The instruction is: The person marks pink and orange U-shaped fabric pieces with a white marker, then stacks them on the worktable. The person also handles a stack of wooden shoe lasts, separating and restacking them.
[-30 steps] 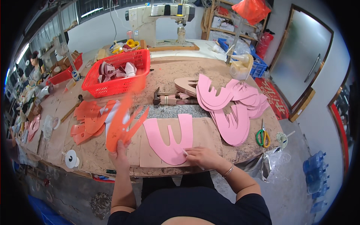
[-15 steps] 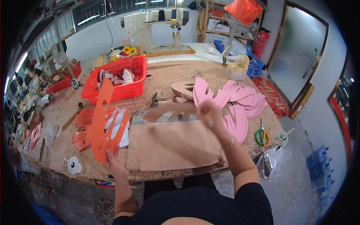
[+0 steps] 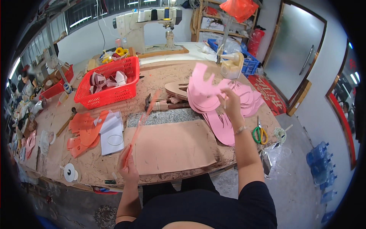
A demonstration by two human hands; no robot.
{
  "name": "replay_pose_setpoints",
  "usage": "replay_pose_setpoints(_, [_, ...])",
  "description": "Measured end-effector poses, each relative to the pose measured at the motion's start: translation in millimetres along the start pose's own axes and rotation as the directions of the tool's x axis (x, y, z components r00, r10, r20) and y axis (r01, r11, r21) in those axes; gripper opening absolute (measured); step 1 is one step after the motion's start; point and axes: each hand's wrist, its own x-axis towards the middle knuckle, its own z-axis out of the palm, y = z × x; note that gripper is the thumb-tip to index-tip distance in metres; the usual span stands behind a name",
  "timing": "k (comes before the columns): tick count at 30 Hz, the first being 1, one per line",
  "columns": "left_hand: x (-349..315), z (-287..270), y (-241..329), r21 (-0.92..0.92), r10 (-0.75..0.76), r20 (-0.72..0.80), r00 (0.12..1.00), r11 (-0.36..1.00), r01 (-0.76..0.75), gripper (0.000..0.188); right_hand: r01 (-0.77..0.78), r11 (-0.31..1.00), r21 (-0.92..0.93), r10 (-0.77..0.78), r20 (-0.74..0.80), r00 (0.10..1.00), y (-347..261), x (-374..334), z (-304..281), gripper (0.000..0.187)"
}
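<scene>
My left hand [image 3: 129,168] pinches the lower end of a flat orange cut-out piece [image 3: 142,119], seen almost edge-on and tilted up over the near left of the mat. Farther right, my right hand [image 3: 231,102] grips the edge of a pink cut-out piece [image 3: 204,81] with curved slots, slightly blurred and above a pile of similar pink pieces [image 3: 221,129]. More orange pieces [image 3: 89,128] lie on the left of the table, beside white paper sheets [image 3: 112,139] with a thin ring outline on top. A tan rectangular mat [image 3: 173,147] lies between my hands.
Behind the mat are a grey speckled slab [image 3: 164,116], a hammer [image 3: 148,102] and tan pieces [image 3: 176,91]. A red basket [image 3: 108,93] stands back left, and a sewing machine [image 3: 146,28] farther behind. Scissors [image 3: 260,133] lie near the right edge, a white spool [image 3: 70,173] near left.
My right hand has moved right and away to the pink pile; the blurred brownish piece beside it no longer shows over the slab. My left hand has shifted right, turning the orange piece edge-on.
</scene>
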Motion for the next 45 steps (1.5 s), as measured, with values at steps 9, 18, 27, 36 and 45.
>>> replay_pose_setpoints(9, [-16.3, 44.0, 6.2, 0.085, 0.008, 0.257, 0.966, 0.996, -0.031, 0.043, -0.623, 0.7, -0.349, 0.661, -0.011, 0.75, 81.7, -129.8, -55.8, 0.083])
replay_pose_setpoints(18, [-37.2, 46.6, -12.7, -0.177, -0.093, 0.225, 0.97, 0.975, 0.135, 0.037, -0.7, 0.145, 0.7, 0.853, 0.269, 0.446, 88.4, -125.0, -61.3, 0.059])
replay_pose_setpoints(27, [11.3, 33.1, 21.9, -0.845, -0.315, 0.016, 0.949, 0.503, 0.181, 0.05, -0.388, 0.413, 0.824, 0.701, -0.016, 0.713, -102.3, -79.0, -114.1, 0.049])
replay_pose_setpoints(36, [11.7, 3.1, 47.3, -0.952, -0.306, 0.04, 0.951, 0.277, 0.129, 0.053, -0.524, 0.671, 0.525, 0.556, 0.111, 0.824, -150.9, -178.5, 26.5, 0.062])
replay_pose_setpoints(45, [-69.1, 83.8, 61.6, -0.697, -0.37, 0.593, 0.715, 0.209, 0.686, 0.046, -0.674, 0.024, 0.738, 0.44, 0.597, 0.67, -167.3, -162.8, 1.8, 0.031])
